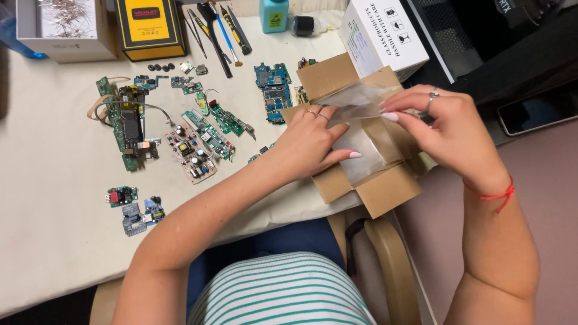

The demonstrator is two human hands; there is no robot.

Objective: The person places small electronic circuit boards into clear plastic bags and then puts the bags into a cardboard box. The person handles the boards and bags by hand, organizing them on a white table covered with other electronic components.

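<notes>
An open brown cardboard box point(385, 192) sits at the right edge of the table, its flaps spread. A clear plastic bag point(361, 102) lies in its opening. My left hand point(310, 141) rests on the bag and the box's left flap, fingers pressed flat against the plastic. My right hand point(448, 129) pinches the bag's upper right edge between thumb and fingers above the box. What is inside the bag is not visible.
Several green and blue circuit boards point(201, 141) lie spread over the white table point(54, 180). At the back are a yellow case point(150, 27), hand tools point(220, 30), a teal bottle point(274, 15) and a white carton point(382, 33). A chair arm point(391, 265) is below.
</notes>
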